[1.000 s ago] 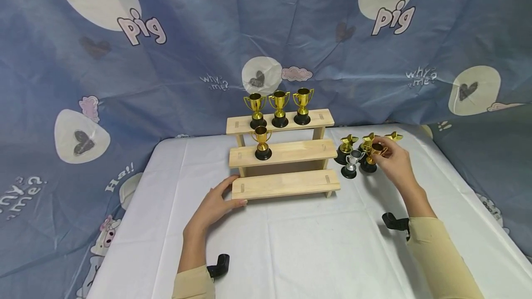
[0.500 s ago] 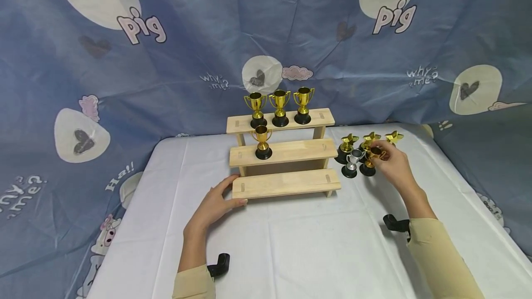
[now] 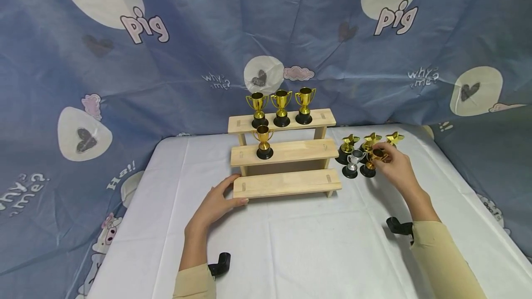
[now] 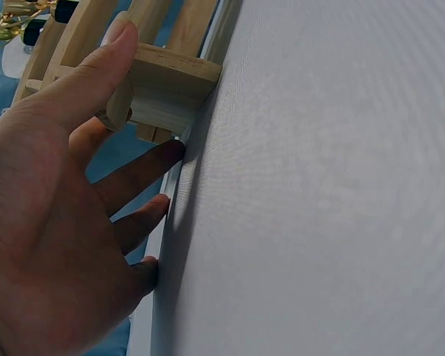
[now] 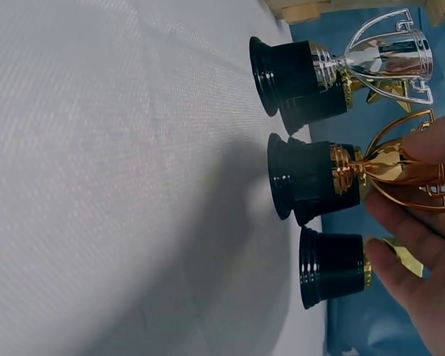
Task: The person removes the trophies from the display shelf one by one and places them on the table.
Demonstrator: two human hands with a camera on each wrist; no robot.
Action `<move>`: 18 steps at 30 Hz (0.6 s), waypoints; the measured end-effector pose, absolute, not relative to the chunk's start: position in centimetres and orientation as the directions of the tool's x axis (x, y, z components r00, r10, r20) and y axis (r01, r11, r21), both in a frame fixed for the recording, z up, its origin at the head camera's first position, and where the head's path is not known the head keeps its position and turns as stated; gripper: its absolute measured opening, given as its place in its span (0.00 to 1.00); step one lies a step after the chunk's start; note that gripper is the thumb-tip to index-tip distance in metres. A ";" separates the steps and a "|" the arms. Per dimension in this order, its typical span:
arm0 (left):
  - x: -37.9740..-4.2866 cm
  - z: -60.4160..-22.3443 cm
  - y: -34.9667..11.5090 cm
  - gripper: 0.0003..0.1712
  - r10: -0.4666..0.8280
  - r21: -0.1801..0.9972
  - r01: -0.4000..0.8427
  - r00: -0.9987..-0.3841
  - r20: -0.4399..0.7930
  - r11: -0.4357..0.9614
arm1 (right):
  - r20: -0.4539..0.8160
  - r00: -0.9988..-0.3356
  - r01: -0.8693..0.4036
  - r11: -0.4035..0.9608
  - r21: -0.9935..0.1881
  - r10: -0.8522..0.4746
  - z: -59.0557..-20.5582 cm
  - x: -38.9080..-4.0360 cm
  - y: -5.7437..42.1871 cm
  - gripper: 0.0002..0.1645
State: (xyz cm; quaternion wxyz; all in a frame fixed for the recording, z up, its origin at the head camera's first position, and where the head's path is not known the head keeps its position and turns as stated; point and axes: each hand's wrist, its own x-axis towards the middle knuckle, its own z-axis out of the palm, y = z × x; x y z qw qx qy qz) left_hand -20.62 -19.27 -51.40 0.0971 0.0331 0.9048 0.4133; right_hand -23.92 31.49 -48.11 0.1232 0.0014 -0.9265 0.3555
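Observation:
My left hand (image 3: 213,207) grips the left end of the lowest step of a three-tier wooden stand (image 3: 287,184). In the left wrist view its thumb lies over the board's end, with the other fingers spread behind. At the right, my right hand (image 3: 398,170) pinches the cup of a small bronze trophy (image 5: 382,165) between thumb and fingers. The trophy's black base is upright on the cloth, as far as I can tell. Just left of it stands a silver trophy (image 3: 352,163). Behind these are three gold star trophies (image 3: 347,146), partly hidden by the cups and hand.
Three gold cup trophies (image 3: 281,105) stand along the top step. A bronze-gold cup trophy (image 3: 263,142) is on the middle step, left of centre. White cloth (image 3: 316,248) covers the table, and a blue printed curtain (image 3: 187,50) hangs behind it.
The right hand's fingers have settled slightly lower on the bronze cup. The left hand keeps its grip on the stand, and the trophies stay in place.

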 end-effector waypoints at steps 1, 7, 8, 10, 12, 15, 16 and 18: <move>-20.6 -51.4 -19.3 0.51 0.142 0.755 -0.019 -0.979 -0.148 0.655 | 0.232 -0.969 -0.091 0.748 -0.657 0.086 -48.1 -23.9 31.5 0.24; -20.6 -51.5 -19.3 0.51 0.148 0.759 -0.013 -0.978 -0.144 0.651 | 0.257 -0.962 -0.104 0.745 -0.659 0.093 -48.3 -23.9 31.4 0.25; -20.6 -51.5 -19.3 0.51 0.147 0.759 -0.013 -0.979 -0.143 0.651 | 0.256 -0.962 -0.105 0.742 -0.662 0.092 -48.4 -23.9 31.3 0.25; -20.6 -51.6 -19.3 0.52 0.144 0.759 -0.016 -0.979 -0.144 0.651 | 0.251 -0.964 -0.103 0.740 -0.665 0.091 -48.3 -23.9 31.3 0.27; -20.7 -51.6 -19.3 0.52 0.142 0.760 -0.018 -0.979 -0.144 0.650 | 0.240 -0.967 -0.097 0.740 -0.665 0.090 -48.2 -23.8 31.3 0.28; -20.7 -51.6 -19.3 0.52 0.140 0.759 -0.018 -0.980 -0.143 0.651 | 0.224 -0.971 -0.093 0.741 -0.665 0.079 -48.1 -23.8 31.2 0.30; -20.7 -51.6 -19.3 0.52 0.140 0.760 -0.017 -0.980 -0.142 0.650 | 0.218 -0.973 -0.093 0.740 -0.666 0.075 -48.0 -23.8 31.2 0.30; -20.7 -51.6 -19.4 0.52 0.140 0.760 -0.016 -0.980 -0.140 0.650 | 0.209 -0.976 -0.092 0.738 -0.668 0.068 -48.0 -23.8 31.3 0.31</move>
